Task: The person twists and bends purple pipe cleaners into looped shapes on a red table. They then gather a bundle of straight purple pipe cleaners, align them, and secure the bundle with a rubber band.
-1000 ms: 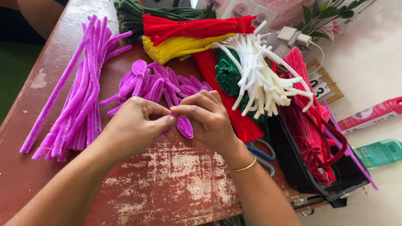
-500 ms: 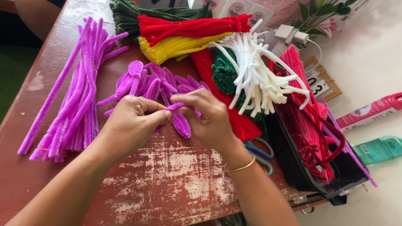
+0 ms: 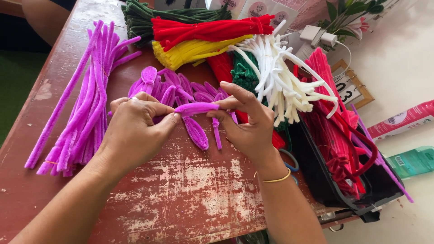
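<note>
Both hands pinch one purple pipe-cleaner petal loop (image 3: 196,108) held level above the worn red table (image 3: 181,199). My left hand (image 3: 135,131) grips its left end with thumb and fingers. My right hand (image 3: 246,122) holds the right end; a thin gold bangle circles that wrist. A finished purple petal (image 3: 195,132) hangs just beneath, and several more bent purple petals (image 3: 167,86) lie behind the hands.
Straight purple pipe cleaners (image 3: 86,108) lie at the left. Behind are dark green (image 3: 149,13), red (image 3: 208,29), yellow (image 3: 194,49) and white (image 3: 280,77) bundles. A black tray (image 3: 325,185) of red and pink pipe cleaners sits at the right edge, blue-handled scissors (image 3: 289,162) beside it.
The hands have lifted a little and spread apart, stretching the purple petal loop out level between them. The piles on the table have not moved.
</note>
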